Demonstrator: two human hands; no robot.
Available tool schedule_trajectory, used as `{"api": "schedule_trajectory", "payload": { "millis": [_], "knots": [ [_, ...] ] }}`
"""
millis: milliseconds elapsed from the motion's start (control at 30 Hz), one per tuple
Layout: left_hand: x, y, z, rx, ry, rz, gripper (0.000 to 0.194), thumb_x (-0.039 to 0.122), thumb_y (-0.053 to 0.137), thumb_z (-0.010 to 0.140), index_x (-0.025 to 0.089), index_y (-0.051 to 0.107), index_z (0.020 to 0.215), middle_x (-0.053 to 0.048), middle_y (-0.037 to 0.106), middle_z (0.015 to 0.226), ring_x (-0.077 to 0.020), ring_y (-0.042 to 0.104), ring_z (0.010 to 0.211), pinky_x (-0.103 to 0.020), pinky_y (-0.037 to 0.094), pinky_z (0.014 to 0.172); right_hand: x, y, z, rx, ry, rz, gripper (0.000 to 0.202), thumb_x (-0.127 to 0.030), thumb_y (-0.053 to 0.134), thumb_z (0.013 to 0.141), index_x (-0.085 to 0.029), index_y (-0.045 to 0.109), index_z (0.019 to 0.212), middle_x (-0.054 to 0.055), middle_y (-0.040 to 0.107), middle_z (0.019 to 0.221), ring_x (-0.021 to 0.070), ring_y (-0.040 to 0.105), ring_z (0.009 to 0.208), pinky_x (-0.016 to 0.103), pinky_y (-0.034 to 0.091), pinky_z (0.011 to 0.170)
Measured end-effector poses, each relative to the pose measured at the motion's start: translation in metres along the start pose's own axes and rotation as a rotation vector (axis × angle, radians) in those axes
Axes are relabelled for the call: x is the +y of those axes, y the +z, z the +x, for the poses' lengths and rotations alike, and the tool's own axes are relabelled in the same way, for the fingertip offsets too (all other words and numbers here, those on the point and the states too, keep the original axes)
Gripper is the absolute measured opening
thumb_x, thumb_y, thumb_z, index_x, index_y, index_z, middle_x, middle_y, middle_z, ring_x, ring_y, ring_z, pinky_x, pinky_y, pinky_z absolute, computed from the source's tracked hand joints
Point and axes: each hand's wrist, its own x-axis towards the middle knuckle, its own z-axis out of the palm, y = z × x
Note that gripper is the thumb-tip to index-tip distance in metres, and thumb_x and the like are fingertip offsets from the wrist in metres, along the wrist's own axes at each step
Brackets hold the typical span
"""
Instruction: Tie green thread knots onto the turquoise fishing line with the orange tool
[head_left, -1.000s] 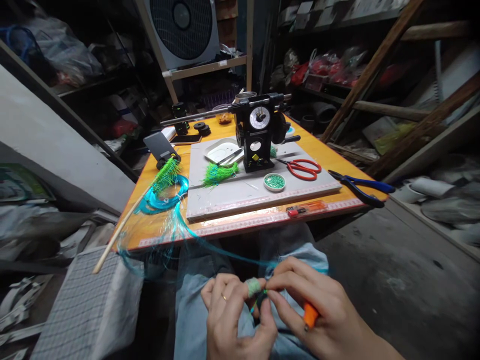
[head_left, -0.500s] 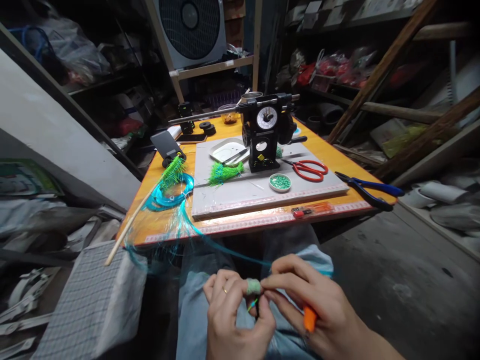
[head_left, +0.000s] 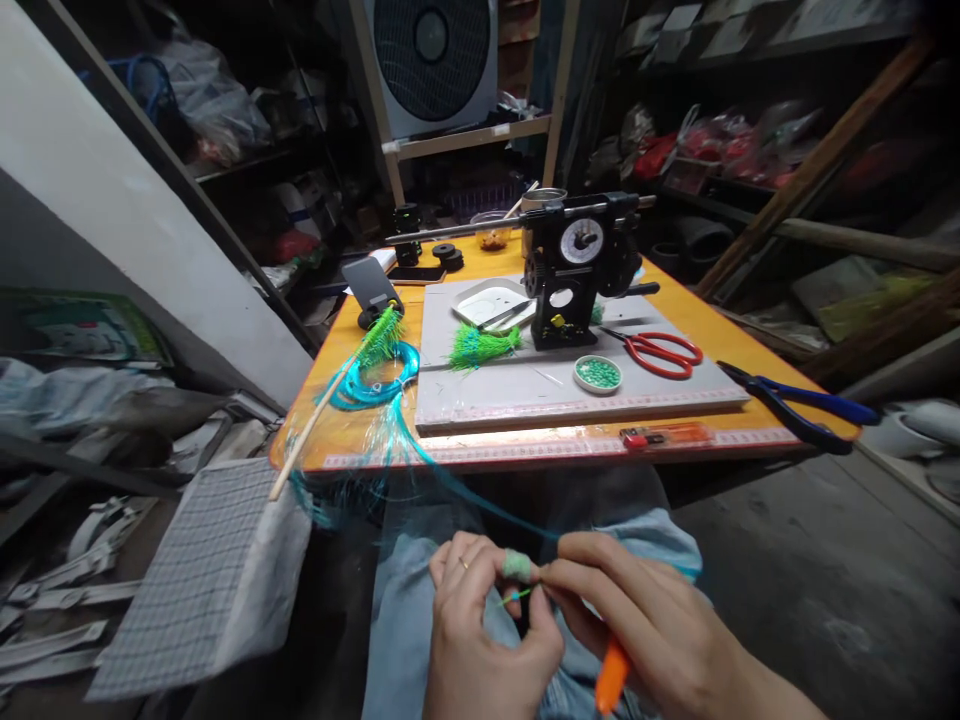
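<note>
Over my lap, my left hand (head_left: 491, 625) is closed, thumb and index finger pinching at a small green and blue strand piece (head_left: 515, 597). Green tape (head_left: 517, 565) wraps its index fingertip, and a ring is on another finger. My right hand (head_left: 645, 610) meets it, its fingertips pinched together at the same spot; what they grip is too small to make out. An orange-handled tool (head_left: 613, 675) sticks out below the right palm. A blue strand (head_left: 472, 492) runs from the coil (head_left: 375, 378) on the table to the hands.
On the orange table (head_left: 341, 440) is a grey board (head_left: 480, 400) with a black winding machine (head_left: 562, 300), green bristle bundle (head_left: 480, 345), bead dish (head_left: 598, 374) and red scissors (head_left: 664, 355). Blue pliers (head_left: 795, 405) lie at the right edge; a stick (head_left: 315, 420) overhangs the left.
The view has shifted, so the table and its items appear farther right. My hands stay together; the orange tool handle hangs slightly lower, and the small strand piece lies flatter.
</note>
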Motion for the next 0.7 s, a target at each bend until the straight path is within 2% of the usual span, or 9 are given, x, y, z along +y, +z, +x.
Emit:
{"api": "schedule_trajectory", "payload": {
  "millis": [100,167,233,300,367,433,500,567,700],
  "knots": [
    [-0.001,-0.002,0.001,-0.007,-0.039,-0.024,0.021,0.001,0.049,0.067,0.02,0.056,0.07,0.004,0.045,0.063,-0.0173,0.051,0.065,-0.037,0.037,0.075,-0.002,0.002,0.004,0.067,0.128,0.108,0.015,-0.008,0.043,0.091,-0.019,0.053,0.095,0.007,0.058,0.084,0.0159,0.062,0.068,0.023,0.052,0.057],
    [-0.002,-0.004,0.001,0.006,-0.044,-0.037,0.021,0.001,0.049,0.067,0.02,0.055,0.07,0.004,0.046,0.063,-0.0168,0.051,0.063,-0.037,0.037,0.075,-0.004,0.001,0.007,0.073,0.227,0.22,0.016,-0.009,0.043,0.09,-0.02,0.051,0.099,0.007,0.055,0.088,0.015,0.061,0.068,0.023,0.052,0.058],
    [-0.003,-0.005,0.002,0.029,-0.037,-0.044,0.021,0.001,0.05,0.065,0.021,0.051,0.067,0.005,0.045,0.062,-0.0168,0.05,0.064,-0.036,0.037,0.074,-0.005,0.001,0.01,0.008,0.242,0.242,0.022,-0.011,0.046,0.09,-0.02,0.052,0.11,0.008,0.055,0.097,0.0159,0.063,0.074,0.024,0.054,0.062],
    [-0.004,-0.005,0.001,0.05,-0.025,-0.049,0.021,0.0,0.051,0.064,0.021,0.048,0.066,0.005,0.044,0.062,-0.0168,0.049,0.065,-0.035,0.037,0.073,-0.006,0.002,0.013,-0.057,0.206,0.23,0.025,-0.011,0.049,0.09,-0.023,0.054,0.112,0.008,0.054,0.099,0.0165,0.063,0.077,0.024,0.053,0.064],
    [-0.004,-0.007,0.001,0.06,-0.014,-0.082,0.022,0.0,0.051,0.062,0.021,0.048,0.067,0.005,0.044,0.063,-0.0161,0.048,0.065,-0.034,0.037,0.073,-0.009,0.004,0.015,-0.044,0.209,0.284,0.017,-0.011,0.047,0.091,-0.024,0.055,0.101,0.005,0.052,0.093,0.0161,0.062,0.075,0.024,0.052,0.064],
    [-0.007,-0.013,0.001,0.077,-0.015,-0.147,0.024,-0.002,0.051,0.061,0.021,0.052,0.07,0.005,0.046,0.065,-0.0154,0.05,0.066,-0.032,0.038,0.072,-0.014,0.006,0.018,0.028,0.303,0.418,0.012,-0.015,0.043,0.093,-0.024,0.051,0.092,0.003,0.049,0.087,0.0154,0.057,0.07,0.024,0.05,0.059],
    [-0.015,-0.025,0.002,0.115,-0.032,-0.232,0.027,-0.003,0.052,0.063,0.022,0.056,0.072,0.004,0.051,0.071,-0.0155,0.053,0.07,-0.03,0.04,0.071,-0.019,0.009,0.019,0.108,0.434,0.55,0.012,-0.018,0.04,0.094,-0.025,0.047,0.088,0.002,0.046,0.085,0.0147,0.053,0.066,0.023,0.049,0.057],
    [-0.025,-0.045,0.005,0.158,-0.048,-0.336,0.027,-0.002,0.056,0.07,0.024,0.061,0.078,0.002,0.056,0.08,-0.0149,0.057,0.077,-0.026,0.044,0.071,-0.023,0.012,0.02,0.144,0.505,0.613,0.01,-0.02,0.042,0.095,-0.027,0.048,0.091,0.002,0.046,0.087,0.0146,0.052,0.067,0.022,0.048,0.056],
    [-0.045,-0.088,0.015,0.485,-0.161,-0.51,0.019,0.008,0.062,0.084,0.026,0.069,0.088,0.003,0.065,0.089,-0.01,0.06,0.085,-0.015,0.047,0.078,-0.027,0.021,0.021,0.128,0.469,0.594,0.008,-0.023,0.047,0.094,-0.029,0.053,0.095,0.003,0.052,0.092,0.0181,0.055,0.081,0.021,0.05,0.062]
  ]
}}
